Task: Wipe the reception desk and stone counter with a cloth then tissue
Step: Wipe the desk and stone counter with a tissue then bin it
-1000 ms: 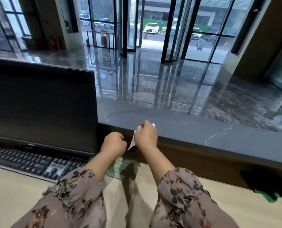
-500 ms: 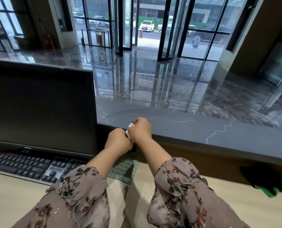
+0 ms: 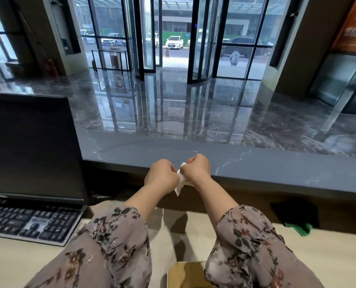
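Near: desk; keyboard on it at left, monitor behind keyboard, cloth far right. Beyond: raised stone counter.

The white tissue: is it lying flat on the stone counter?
No, the tissue is bunched between both hands, in front of the counter edge.

you have two hands up at the stone counter: left hand, right hand, one white tissue between them. left of the counter, one monitor and one keyboard. below its right part, one green cloth.
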`<state>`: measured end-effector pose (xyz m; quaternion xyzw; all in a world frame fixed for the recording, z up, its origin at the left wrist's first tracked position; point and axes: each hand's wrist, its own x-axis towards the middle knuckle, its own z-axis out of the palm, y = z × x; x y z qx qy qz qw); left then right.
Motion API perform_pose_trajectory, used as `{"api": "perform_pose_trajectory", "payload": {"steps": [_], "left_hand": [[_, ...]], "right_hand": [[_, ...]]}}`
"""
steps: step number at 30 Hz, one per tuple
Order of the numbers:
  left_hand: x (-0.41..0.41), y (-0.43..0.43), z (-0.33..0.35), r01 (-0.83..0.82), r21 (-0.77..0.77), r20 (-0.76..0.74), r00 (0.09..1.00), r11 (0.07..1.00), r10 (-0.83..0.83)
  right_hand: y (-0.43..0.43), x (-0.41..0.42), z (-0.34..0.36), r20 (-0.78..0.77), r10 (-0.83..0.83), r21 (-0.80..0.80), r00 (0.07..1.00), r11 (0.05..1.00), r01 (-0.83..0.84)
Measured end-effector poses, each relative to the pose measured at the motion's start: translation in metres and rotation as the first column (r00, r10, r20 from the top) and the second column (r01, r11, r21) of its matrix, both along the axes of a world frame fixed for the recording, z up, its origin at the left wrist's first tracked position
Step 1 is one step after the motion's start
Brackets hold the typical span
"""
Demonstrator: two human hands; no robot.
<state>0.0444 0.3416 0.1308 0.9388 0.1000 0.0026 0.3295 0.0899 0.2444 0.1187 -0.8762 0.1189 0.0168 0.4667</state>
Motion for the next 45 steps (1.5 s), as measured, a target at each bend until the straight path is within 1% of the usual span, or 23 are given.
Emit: {"api": "perform_pose_trajectory", "payload": {"steps": [6, 9, 11, 14, 16, 18, 20, 21, 22, 24, 25, 26, 28, 29, 30, 31, 32, 34, 35, 36, 38, 42, 45], "left_hand": [[0.000, -0.063, 0.002, -0.062, 0.159, 0.110, 0.993, 0.985, 0.045], [-0.001, -0.088, -0.001, -0.051, 0.190, 0.124, 0.992, 0.980, 0.027], [-0.003, -0.104, -0.002, -0.028, 0.213, 0.128, 0.992, 0.977, 0.000], [-0.004, -0.127, 0.001, -0.008, 0.258, 0.161, 0.986, 0.966, -0.035], [-0.003, -0.139, 0.003, -0.004, 0.270, 0.182, 0.982, 0.963, -0.047], [0.000, -0.161, 0.004, 0.041, 0.268, 0.170, 0.981, 0.963, -0.089], [0.002, -0.177, 0.002, 0.097, 0.255, 0.143, 0.980, 0.962, -0.137], [0.004, -0.187, 0.001, 0.123, 0.245, 0.132, 0.978, 0.962, -0.159], [0.005, -0.196, 0.000, 0.148, 0.239, 0.119, 0.976, 0.960, -0.181], [0.005, -0.212, -0.001, 0.206, 0.258, 0.097, 0.967, 0.944, -0.237], [0.006, -0.217, -0.002, 0.233, 0.278, 0.084, 0.961, 0.932, -0.265], [0.007, -0.222, -0.002, 0.253, 0.293, 0.073, 0.955, 0.922, -0.286], [0.010, -0.230, -0.003, 0.281, 0.297, 0.055, 0.949, 0.913, -0.310], [0.013, -0.232, -0.004, 0.294, 0.296, 0.044, 0.946, 0.909, -0.321], [0.015, -0.235, -0.005, 0.311, 0.304, 0.028, 0.942, 0.901, -0.334], [0.018, -0.237, -0.006, 0.326, 0.318, 0.011, 0.938, 0.890, -0.347], [0.021, -0.239, -0.008, 0.335, 0.339, -0.005, 0.935, 0.879, -0.355], [0.024, -0.242, -0.009, 0.339, 0.372, -0.026, 0.934, 0.864, -0.356], [0.025, -0.243, -0.009, 0.342, 0.378, -0.031, 0.934, 0.860, -0.357], [0.025, -0.244, -0.010, 0.345, 0.382, -0.039, 0.933, 0.858, -0.358], [0.026, -0.245, -0.009, 0.347, 0.392, -0.044, 0.932, 0.852, -0.360], [0.026, -0.252, -0.007, 0.335, 0.441, -0.096, 0.940, 0.832, -0.327], [0.026, -0.258, -0.004, 0.326, 0.464, -0.148, 0.945, 0.823, -0.291]], "right_hand": [[-0.084, -0.002, 0.004, -0.016, -0.039, 0.008, 0.999, 0.999, 0.039], [-0.124, -0.002, 0.006, -0.045, -0.067, 0.042, 0.997, 0.997, 0.069], [-0.156, -0.003, 0.010, -0.068, -0.064, 0.005, 0.996, 0.998, 0.065], [-0.207, -0.006, 0.024, -0.049, -0.061, -0.109, 0.997, 0.993, 0.055], [-0.230, -0.004, 0.039, 0.065, -0.103, -0.221, 0.993, 0.969, 0.115], [-0.252, -0.006, 0.059, 0.248, -0.143, -0.362, 0.958, 0.904, 0.229], [-0.261, -0.008, 0.068, 0.393, -0.051, -0.540, 0.918, 0.796, 0.275], [-0.265, -0.011, 0.069, 0.401, 0.022, -0.626, 0.916, 0.737, 0.257], [-0.267, -0.013, 0.064, 0.369, 0.101, -0.696, 0.924, 0.688, 0.203], [-0.271, -0.014, 0.041, 0.243, 0.231, -0.771, 0.942, 0.636, 0.042], [-0.273, -0.015, 0.029, 0.175, 0.259, -0.763, 0.950, 0.645, -0.035], [-0.277, -0.015, 0.020, 0.130, 0.270, -0.732, 0.954, 0.675, -0.092], [-0.286, -0.015, 0.012, 0.115, 0.282, -0.639, 0.953, 0.755, -0.146], [-0.290, -0.013, 0.011, 0.126, 0.296, -0.610, 0.947, 0.776, -0.161], [-0.293, -0.011, 0.011, 0.143, 0.326, -0.611, 0.934, 0.772, -0.176], [-0.296, -0.009, 0.010, 0.155, 0.380, -0.647, 0.912, 0.736, -0.197], [-0.297, -0.006, 0.009, 0.139, 0.448, -0.708, 0.883, 0.668, -0.228], [-0.296, -0.001, 0.001, 0.024, 0.569, -0.801, 0.822, 0.503, -0.325], [-0.294, 0.001, -0.006, -0.036, 0.595, -0.799, 0.803, 0.466, -0.381], [-0.292, 0.002, -0.011, -0.074, 0.604, -0.778, 0.794, 0.463, -0.424], [-0.290, 0.006, -0.017, -0.083, 0.602, -0.740, 0.794, 0.497, -0.453], [-0.292, 0.008, -0.017, -0.092, 0.586, -0.758, 0.805, 0.483, -0.438], [-0.306, 0.009, -0.016, -0.084, 0.548, -0.735, 0.832, 0.530, -0.423]]}}
